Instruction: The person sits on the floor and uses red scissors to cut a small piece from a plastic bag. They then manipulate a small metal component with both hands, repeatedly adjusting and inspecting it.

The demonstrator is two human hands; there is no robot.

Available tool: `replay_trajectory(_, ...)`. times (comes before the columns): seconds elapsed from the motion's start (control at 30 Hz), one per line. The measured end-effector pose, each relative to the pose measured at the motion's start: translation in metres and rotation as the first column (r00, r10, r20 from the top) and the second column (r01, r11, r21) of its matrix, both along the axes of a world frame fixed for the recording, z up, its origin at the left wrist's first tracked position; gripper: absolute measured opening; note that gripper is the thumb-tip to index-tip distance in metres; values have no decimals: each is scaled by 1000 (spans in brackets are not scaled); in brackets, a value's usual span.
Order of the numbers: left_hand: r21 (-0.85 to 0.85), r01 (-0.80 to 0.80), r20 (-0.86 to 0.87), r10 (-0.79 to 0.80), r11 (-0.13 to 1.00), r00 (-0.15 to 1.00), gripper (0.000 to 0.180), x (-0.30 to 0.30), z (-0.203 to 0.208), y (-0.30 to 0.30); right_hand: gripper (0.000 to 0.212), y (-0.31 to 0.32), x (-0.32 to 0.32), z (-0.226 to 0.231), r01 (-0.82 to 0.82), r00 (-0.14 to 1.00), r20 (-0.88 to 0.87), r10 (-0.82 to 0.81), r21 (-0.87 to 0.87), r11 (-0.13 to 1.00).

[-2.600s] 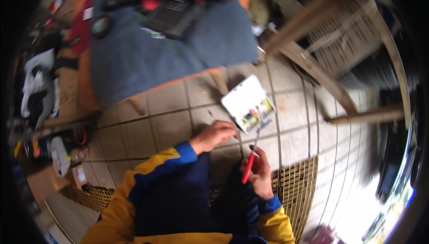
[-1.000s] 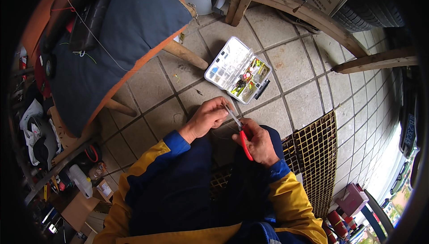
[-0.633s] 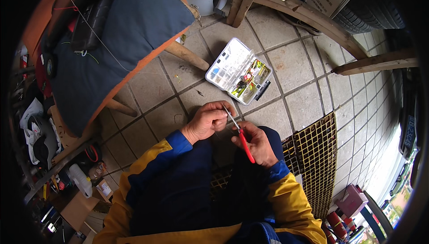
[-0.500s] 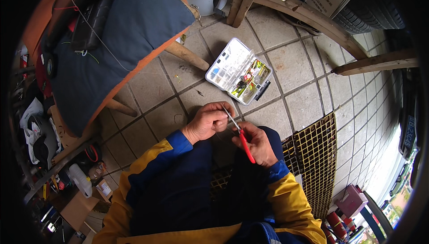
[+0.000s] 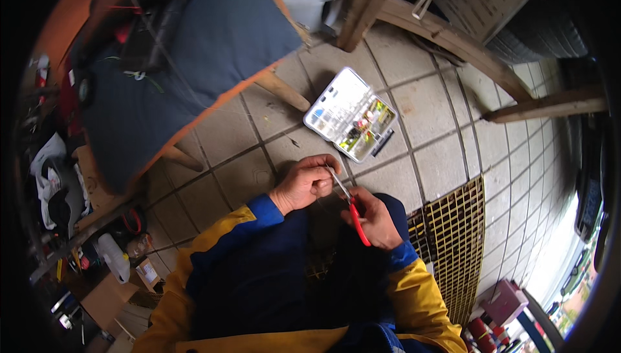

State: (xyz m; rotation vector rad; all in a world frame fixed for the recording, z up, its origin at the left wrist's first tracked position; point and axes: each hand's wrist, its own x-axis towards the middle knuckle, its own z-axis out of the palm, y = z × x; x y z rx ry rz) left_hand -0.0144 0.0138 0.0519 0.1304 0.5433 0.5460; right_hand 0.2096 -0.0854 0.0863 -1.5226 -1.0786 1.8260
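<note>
A red-handled tool (image 5: 358,223) with a slim metal tip slants above the tiled floor (image 5: 446,143), left of the far edge of the yellow grating (image 5: 458,222) — the right hand (image 5: 380,223) is closed around its handles. The left hand (image 5: 303,183) has thumb and fingertips near the tip; whether they grip anything, I cannot tell. Beyond, an open case (image 5: 338,93) with small coloured pieces (image 5: 366,122) lies on the floor — its lid beside a wooden leg (image 5: 283,90) below the blue-grey cushion's (image 5: 213,49) edge.

I see smooth plastic-looking tool handles (image 5: 358,225), shiny metal tool tip (image 5: 339,185), glossy clear-plastic case (image 5: 333,104), matt cloth cover (image 5: 217,45), rough wooden beam (image 5: 453,39).
</note>
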Motion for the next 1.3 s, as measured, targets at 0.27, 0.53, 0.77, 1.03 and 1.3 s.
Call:
replay_trajectory(0.27, -94, -211, -122, 199, 973, 972, 12, -9, -14, 1, 56, 48, 11, 122, -201, 829, 539, 147, 42, 979)
replay_trajectory(0.53, 326, -81, -310, 187, 942, 932, 10, 0, -40, -9, 59, 185, -163, 261, -555, 830, 554, 70, 804, 214)
replay_trajectory(0.77, 344, -19, -268, 118, 939, 956, 12, -1, -45, -14, 20, 210, -263, 236, -575, 792, 565, -233, 818, 27)
replay_trajectory(1.03, 517, 52, -227, 78, 854, 971, 12, -4, -23, -12, 27, 86, -82, 91, -176, 786, 582, -211, 536, 826)
replay_trajectory(1.3, -132, 272, -105, -287, 953, 952, 16, 1, -20, -15, 20, 35, -30, -7, 273, 958, 104, -268, -29, 962)
